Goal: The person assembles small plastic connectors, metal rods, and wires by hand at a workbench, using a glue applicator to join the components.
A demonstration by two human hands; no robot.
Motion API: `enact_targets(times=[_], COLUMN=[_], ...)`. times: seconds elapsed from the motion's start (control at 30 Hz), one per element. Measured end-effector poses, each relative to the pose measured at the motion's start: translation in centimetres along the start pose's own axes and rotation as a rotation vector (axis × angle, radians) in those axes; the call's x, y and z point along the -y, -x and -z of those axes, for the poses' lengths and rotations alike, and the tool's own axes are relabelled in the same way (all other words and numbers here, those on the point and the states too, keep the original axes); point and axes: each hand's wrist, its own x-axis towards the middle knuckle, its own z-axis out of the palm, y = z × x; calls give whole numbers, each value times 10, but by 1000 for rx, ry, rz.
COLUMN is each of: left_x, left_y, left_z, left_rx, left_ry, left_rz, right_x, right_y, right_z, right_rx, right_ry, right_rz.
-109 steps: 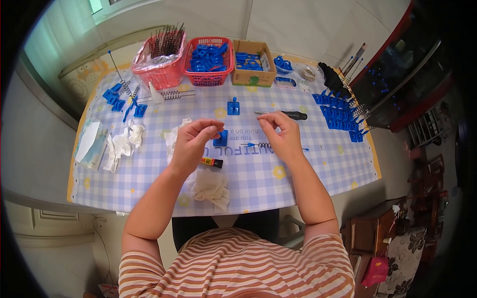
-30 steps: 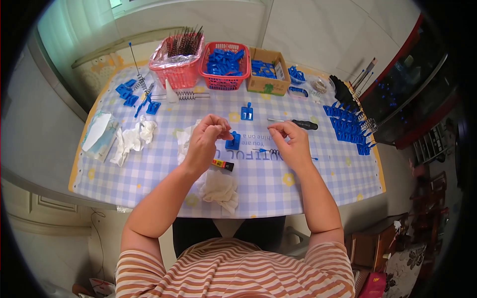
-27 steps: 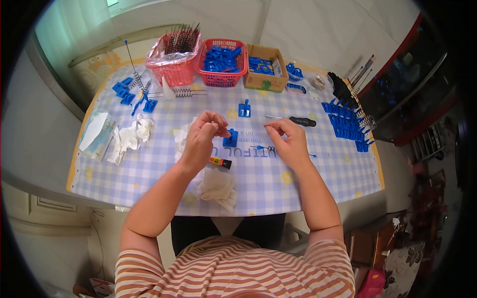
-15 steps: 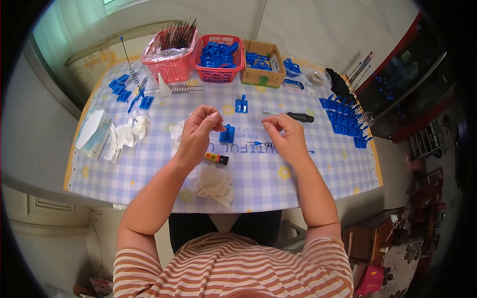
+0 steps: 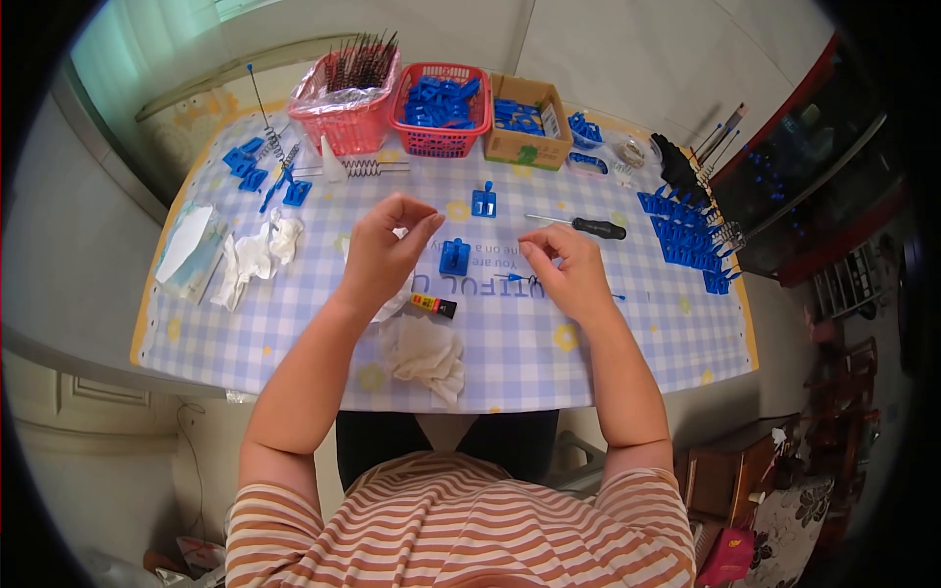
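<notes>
Crumpled white cloth [image 5: 426, 355] lies nearest on the checked table [image 5: 608, 343]. Left hand [image 5: 384, 253] and right hand [image 5: 567, 267] both pinch fingertips; what they hold is too small to tell. Small blue plastic block [image 5: 454, 257] sits between them. Black-handled screwdriver [image 5: 583, 226], red mesh basket [image 5: 439, 122] beyond.

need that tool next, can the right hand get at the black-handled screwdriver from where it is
Probably yes. The screwdriver lies flat on the cloth just beyond the right hand, with nothing between them.
</notes>
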Motion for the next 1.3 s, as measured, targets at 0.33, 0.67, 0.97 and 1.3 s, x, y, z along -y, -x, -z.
enact_targets(times=[0.33,0.67,0.97,1.3], left_x=[9,12,-7,-54], left_y=[-2,-8,-15,91], left_z=[6,10,26,38], left_rx=[215,204,243,332], left_ry=[-429,-161,684,-485], left_rz=[-230,94,561,-240], right_x=[-4,-1,17,45], right_y=[-3,-2,3,71], right_z=[-1,0,2,-69], right_rx=[-7,-36,233,330], right_ry=[-22,4,-434,396], right_rz=[9,-25,-276,760])
